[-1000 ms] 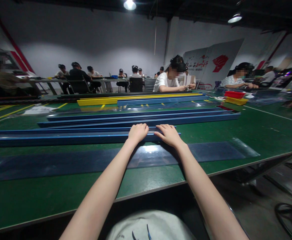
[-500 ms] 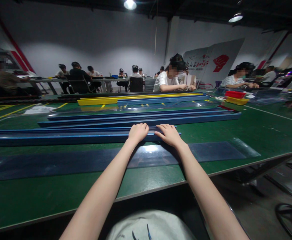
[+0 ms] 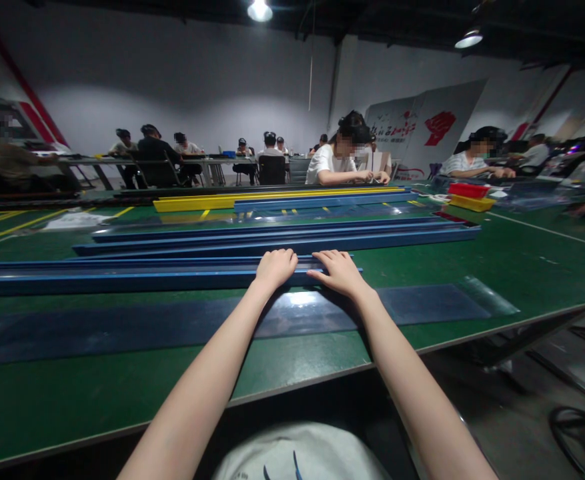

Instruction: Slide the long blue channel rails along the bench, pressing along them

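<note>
A long blue plastic channel (image 3: 172,283) lies across the table in front of me, running off past the left edge of the view. Near its right end, my left hand (image 3: 277,268) is closed over it, fingers bent across the top. My right hand (image 3: 339,272) grips the very end of the same channel, its fingers reaching over the far wall and the thumb by the near wall. Under my forearms stretches a flat, clear plastic sleeve (image 3: 147,327) with a bluish tint.
More blue channels (image 3: 322,241) lie just beyond. Farther off are a yellow channel (image 3: 192,203), a red tray (image 3: 469,191) and a yellow tray (image 3: 472,203). The green table (image 3: 292,367) ends close to my body. A co-worker (image 3: 339,157) sits across from me.
My right thumb has shifted very slightly to the left. Otherwise both hands and the channel stay in place; the view has moved a touch.
</note>
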`<action>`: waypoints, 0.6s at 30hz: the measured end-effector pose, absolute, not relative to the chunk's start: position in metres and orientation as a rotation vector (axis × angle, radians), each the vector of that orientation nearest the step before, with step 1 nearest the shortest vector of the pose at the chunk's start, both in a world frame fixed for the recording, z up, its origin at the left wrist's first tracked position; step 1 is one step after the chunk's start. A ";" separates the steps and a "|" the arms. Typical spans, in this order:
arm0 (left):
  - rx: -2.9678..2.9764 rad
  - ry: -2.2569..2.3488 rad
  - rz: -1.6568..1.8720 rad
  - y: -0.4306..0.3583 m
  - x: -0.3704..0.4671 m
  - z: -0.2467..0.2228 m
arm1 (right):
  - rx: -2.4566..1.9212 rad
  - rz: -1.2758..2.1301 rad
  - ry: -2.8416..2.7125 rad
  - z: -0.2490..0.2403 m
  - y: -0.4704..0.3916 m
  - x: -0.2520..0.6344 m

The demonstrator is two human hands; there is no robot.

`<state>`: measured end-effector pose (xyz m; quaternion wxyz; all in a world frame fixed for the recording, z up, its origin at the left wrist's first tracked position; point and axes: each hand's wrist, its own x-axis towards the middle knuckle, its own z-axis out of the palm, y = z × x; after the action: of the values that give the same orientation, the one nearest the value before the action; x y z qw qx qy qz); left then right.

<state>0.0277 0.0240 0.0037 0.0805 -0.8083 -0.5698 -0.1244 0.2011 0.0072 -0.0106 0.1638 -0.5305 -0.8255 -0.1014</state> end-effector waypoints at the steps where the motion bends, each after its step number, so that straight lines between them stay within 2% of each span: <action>1: -2.423 -1.702 -0.373 0.023 0.028 0.004 | -1.508 -0.293 -2.356 -0.011 0.007 0.201; 7: -2.455 -1.549 -0.503 0.014 0.027 0.015 | -1.494 -0.294 -2.350 -0.012 0.007 0.202; 11: -2.438 -1.645 -0.506 0.003 0.027 0.036 | -1.487 -0.295 -2.348 -0.012 0.006 0.202; 14: -2.457 -1.766 -0.406 -0.004 0.024 0.049 | -1.482 -0.310 -2.347 -0.012 0.006 0.203; 18: -2.671 -1.841 -0.096 -0.010 0.019 0.056 | -1.464 -0.322 -2.342 -0.013 0.006 0.204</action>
<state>0.0188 -0.0097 0.0558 -0.0518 -0.8219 -0.5665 -0.0297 0.2039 0.0065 -0.0130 0.1795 -0.5180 -0.8285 -0.1140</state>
